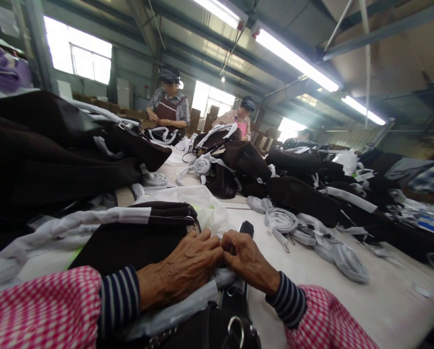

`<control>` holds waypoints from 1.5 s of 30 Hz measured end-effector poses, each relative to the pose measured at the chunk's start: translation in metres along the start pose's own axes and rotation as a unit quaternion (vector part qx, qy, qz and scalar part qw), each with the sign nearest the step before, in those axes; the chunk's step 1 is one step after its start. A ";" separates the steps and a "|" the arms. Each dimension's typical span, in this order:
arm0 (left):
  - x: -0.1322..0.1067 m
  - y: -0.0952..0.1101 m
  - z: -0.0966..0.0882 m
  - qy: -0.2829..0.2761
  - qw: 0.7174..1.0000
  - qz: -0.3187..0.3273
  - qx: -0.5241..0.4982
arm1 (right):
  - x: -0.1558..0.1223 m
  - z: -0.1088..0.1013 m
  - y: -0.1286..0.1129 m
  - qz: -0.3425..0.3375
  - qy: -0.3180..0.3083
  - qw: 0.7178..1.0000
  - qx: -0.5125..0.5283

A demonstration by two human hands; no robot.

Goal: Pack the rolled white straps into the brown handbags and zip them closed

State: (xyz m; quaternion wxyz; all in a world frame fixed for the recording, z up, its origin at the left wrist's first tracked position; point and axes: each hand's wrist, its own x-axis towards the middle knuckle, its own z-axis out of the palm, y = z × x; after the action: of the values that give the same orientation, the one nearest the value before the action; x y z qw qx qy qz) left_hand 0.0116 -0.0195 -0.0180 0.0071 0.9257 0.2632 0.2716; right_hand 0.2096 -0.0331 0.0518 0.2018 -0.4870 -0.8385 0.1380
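Observation:
My left hand [188, 264] lies across the near edge of a dark brown bag [126, 242]. Its fingers are bent and pressed together, their tips meeting my right hand [248, 259]. What the left fingertips hold is hidden. My right fingers are curled in a pinch around part of a dark strap [246, 228], whose end sticks out beyond the knuckles. A handle wrapped in white material [75, 218] arches over the bag's left side. Below my hands lies another dark bag part with a metal ring [236, 327], beside a clear-wrapped piece [177, 310].
Dark bags are heaped at left [57, 145], with more bags [304, 194] at right. Coiled, wrapped straps [280, 220] with metal clips lie on the white table [391, 295]. Crumpled white plastic [202, 203] sits behind my hands. Two people [169, 106] work across the table.

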 end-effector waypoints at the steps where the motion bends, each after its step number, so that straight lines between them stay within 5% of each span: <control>1: 0.000 0.001 -0.002 -0.004 1.000 -0.003 -0.007 | 0.000 0.001 -0.001 -0.008 -0.001 1.000 -0.013; 9: 0.002 0.013 -0.022 -0.013 0.998 -0.033 -0.057 | -0.002 0.010 0.002 -0.089 -0.004 0.992 -0.091; 16: 0.005 0.013 -0.037 -0.011 0.989 -0.114 -0.092 | 0.003 -0.003 0.004 -0.100 -0.050 0.994 0.020; 23: 0.006 0.005 -0.037 -0.024 0.968 -0.176 -0.176 | 0.033 -0.022 0.014 0.002 -0.203 0.959 0.199; 29: 0.010 0.004 -0.037 -0.005 0.957 -0.201 -0.207 | 0.057 -0.029 0.020 0.027 -0.292 0.933 0.210; 35: 0.009 0.002 -0.034 -0.008 0.962 -0.192 -0.192 | 0.056 -0.033 0.026 0.063 -0.297 0.912 0.275; 45: 0.011 0.009 -0.039 -0.066 0.987 -0.112 -0.089 | 0.050 -0.030 0.026 0.021 -0.266 0.938 0.222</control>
State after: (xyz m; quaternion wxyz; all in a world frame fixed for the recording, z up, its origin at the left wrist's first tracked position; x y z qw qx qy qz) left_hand 0.0038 -0.0268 0.0216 0.1373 0.9018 0.3391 0.2302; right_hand 0.2209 0.0244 0.0776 0.0719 -0.3925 -0.7992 0.4495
